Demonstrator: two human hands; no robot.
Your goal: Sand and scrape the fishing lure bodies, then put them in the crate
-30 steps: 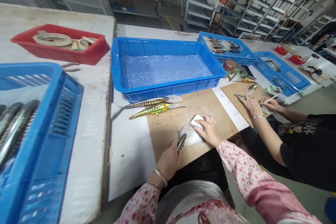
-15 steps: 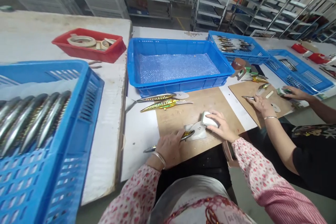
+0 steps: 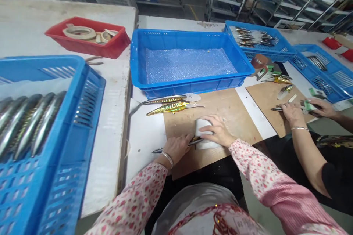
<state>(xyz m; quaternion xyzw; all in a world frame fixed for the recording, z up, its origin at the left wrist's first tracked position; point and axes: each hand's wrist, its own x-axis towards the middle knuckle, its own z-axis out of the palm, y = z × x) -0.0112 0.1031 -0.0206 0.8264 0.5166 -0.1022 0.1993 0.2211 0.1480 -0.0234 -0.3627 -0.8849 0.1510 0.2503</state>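
Note:
My left hand (image 3: pixel 178 147) presses a long gold-and-silver fishing lure (image 3: pixel 160 149) flat on the brown board (image 3: pixel 220 108), fingers curled over its body. My right hand (image 3: pixel 217 132) lies on a white block (image 3: pixel 200 125) set against the lure's clear front lip, fingers closed over it. Two more gold lures (image 3: pixel 168 104) lie side by side on the board's far left corner, just before the big blue tray (image 3: pixel 190 86).
A blue crate (image 3: pixel 82 117) of several silver lures stands at left, a red tray (image 3: pixel 85 46) with tape rolls behind it. At right a co-worker's hands (image 3: pixel 295 112) work on a second board (image 3: pixel 264 97). Further blue trays (image 3: pixel 275 49) sit at the back right.
The lure went from upright in my left hand to lying flat under it. My right hand slid the white block left, up against the lure's front. The camera swung left.

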